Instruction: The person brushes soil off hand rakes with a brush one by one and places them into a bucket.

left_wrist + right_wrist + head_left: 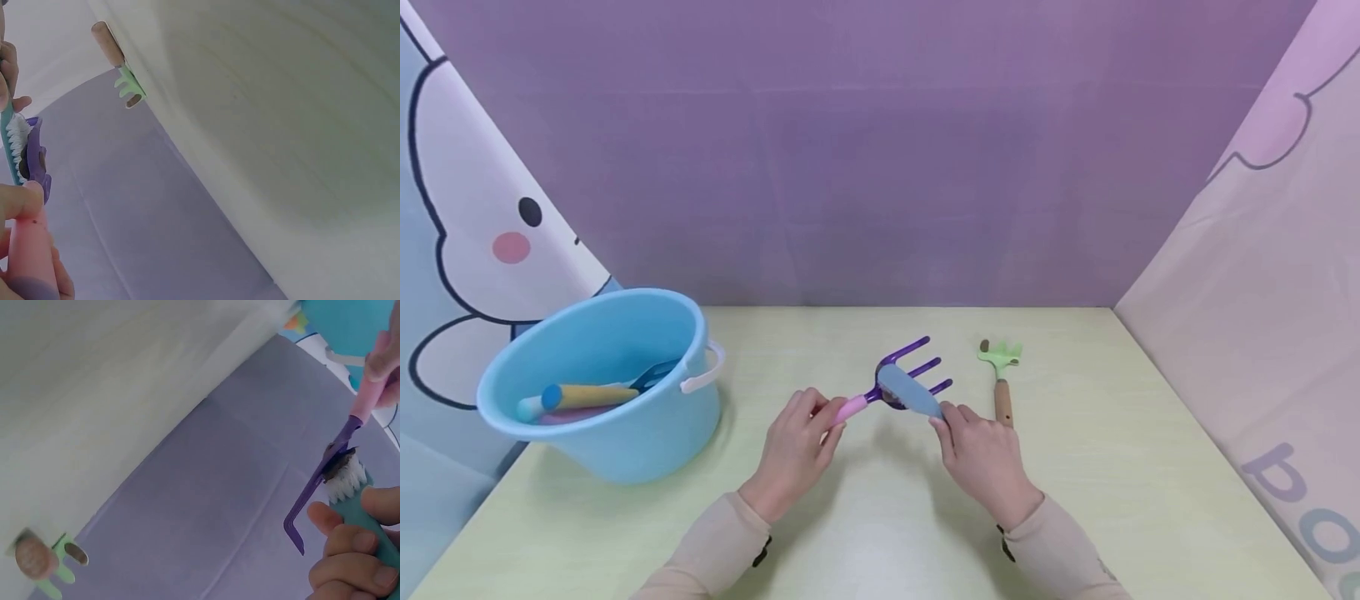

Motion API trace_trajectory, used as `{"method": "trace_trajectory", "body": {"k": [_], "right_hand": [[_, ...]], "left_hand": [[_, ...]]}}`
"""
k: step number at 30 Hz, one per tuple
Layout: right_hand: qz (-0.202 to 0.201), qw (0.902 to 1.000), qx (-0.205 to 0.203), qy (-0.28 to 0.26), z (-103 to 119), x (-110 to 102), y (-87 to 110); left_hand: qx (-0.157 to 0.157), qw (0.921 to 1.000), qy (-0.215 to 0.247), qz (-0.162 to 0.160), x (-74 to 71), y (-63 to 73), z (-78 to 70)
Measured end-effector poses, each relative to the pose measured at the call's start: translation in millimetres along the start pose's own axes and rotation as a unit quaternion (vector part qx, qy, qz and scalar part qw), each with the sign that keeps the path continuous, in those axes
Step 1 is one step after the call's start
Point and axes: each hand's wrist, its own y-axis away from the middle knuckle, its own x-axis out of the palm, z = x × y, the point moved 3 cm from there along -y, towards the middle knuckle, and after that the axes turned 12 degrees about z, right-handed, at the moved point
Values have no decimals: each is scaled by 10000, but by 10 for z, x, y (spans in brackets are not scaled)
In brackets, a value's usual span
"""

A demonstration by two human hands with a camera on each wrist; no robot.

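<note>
Right wrist view: a pink-handled purple fork (342,439), clamped by fingers of the left hand (795,452), is touched by a white-bristled blue-green brush (357,514) clamped by those of the right hand (987,460).

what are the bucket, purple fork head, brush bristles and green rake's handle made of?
Bucket: likely plastic; smooth satin sheen.
Purple fork head: glossy highlights; coated metal or plastic, can't tell.
Brush bristles: probably synthetic; white, matte tufts.
Green rake's handle: probably wood; dull, brown.
</note>
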Motion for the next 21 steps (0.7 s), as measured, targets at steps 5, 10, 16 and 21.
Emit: {"method": "trace_trajectory", "body": {"k": [5, 10, 16, 21], "right_hand": [[86, 9997, 96, -189, -1, -15, 1], [-49, 9991, 108, -400, -20, -16, 6], [-340, 9972, 101, -655, -63, -56, 24], [-738, 9937, -105, -840, -98, -104, 51]], "left_hand": [[-152, 9997, 75, 149, -2, 0, 9], [-223, 9990, 367, 90, 9, -9, 28], [-485, 9948, 893, 97, 35, -14, 66], [-1271, 9760, 1729, 373, 82, -15, 119]]}}
